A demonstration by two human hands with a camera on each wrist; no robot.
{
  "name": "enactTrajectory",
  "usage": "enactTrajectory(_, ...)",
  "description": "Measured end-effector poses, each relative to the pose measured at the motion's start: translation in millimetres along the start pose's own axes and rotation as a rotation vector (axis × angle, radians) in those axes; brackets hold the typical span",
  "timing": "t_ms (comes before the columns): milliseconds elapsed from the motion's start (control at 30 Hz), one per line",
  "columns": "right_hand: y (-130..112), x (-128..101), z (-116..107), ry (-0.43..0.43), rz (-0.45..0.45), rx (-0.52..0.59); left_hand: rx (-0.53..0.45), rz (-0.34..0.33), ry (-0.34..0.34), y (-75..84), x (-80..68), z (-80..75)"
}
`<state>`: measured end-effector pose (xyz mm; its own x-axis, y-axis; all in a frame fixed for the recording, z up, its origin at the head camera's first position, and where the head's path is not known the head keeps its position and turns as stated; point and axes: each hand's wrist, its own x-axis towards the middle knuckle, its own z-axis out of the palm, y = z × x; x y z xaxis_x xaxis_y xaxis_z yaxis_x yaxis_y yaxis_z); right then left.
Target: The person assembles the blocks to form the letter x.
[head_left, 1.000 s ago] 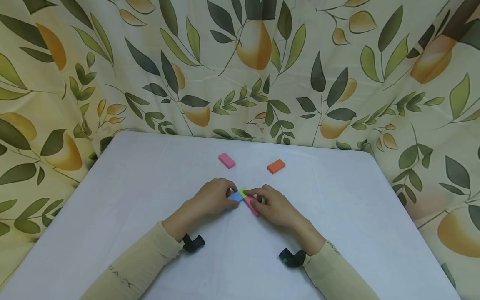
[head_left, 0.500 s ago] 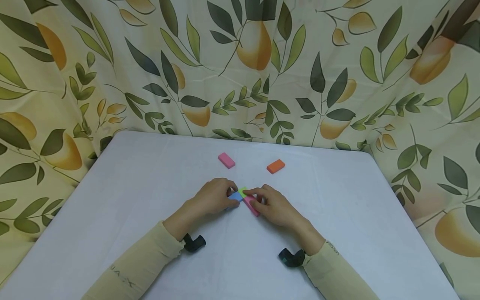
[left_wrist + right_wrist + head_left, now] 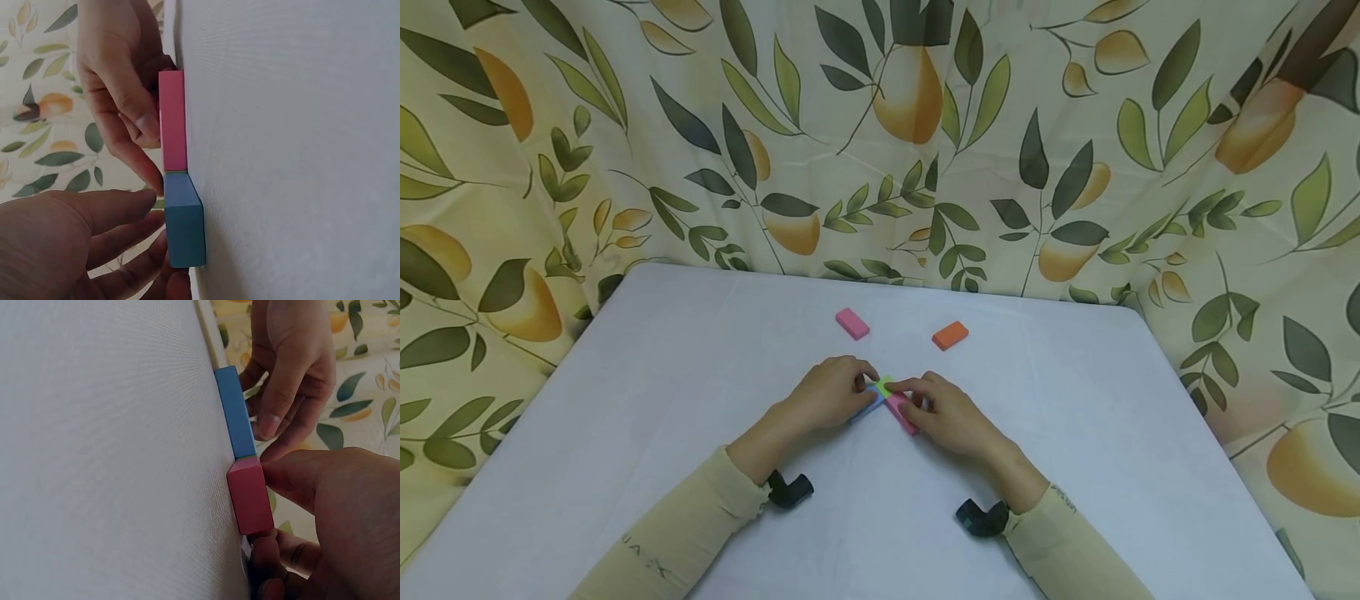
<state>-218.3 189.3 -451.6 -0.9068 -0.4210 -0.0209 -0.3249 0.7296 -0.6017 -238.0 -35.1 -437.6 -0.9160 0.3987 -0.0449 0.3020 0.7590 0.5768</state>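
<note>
My left hand (image 3: 831, 390) rests on the blue block (image 3: 870, 398), which lies flat on the white table (image 3: 625, 400) near its middle, and my fingers (image 3: 119, 228) curl around that block's sides with the thumb at its near end. My right hand (image 3: 943, 410) grips the pink block (image 3: 901, 410), thumb (image 3: 294, 475) pressed on its top face and the other fingers curled under its far end. The two blocks lie touching at one corner, forming a shallow V that points away from me. At that meeting point a small bit of green block (image 3: 885, 386) shows between my fingertips; I cannot tell how it sits against the others. Farther back on the table, well apart from my hands, lie a second pink block (image 3: 852, 323) and an orange block (image 3: 951, 335), apart from each other. A leaf-and-fruit patterned cloth (image 3: 880, 133) hangs behind the table.
</note>
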Motion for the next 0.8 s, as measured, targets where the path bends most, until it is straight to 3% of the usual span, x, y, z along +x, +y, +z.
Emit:
enactTrajectory(367,-1.1,1.4,2.2,-0.012,0.022,0.02,-0.03,0.022,-0.02,-5.6,0.8,0.9)
enactTrajectory(800,-0.5,1.2,0.8,-0.014,0.028,0.018,-0.145,0.04,-0.04,-14.9,3.5,4.3)
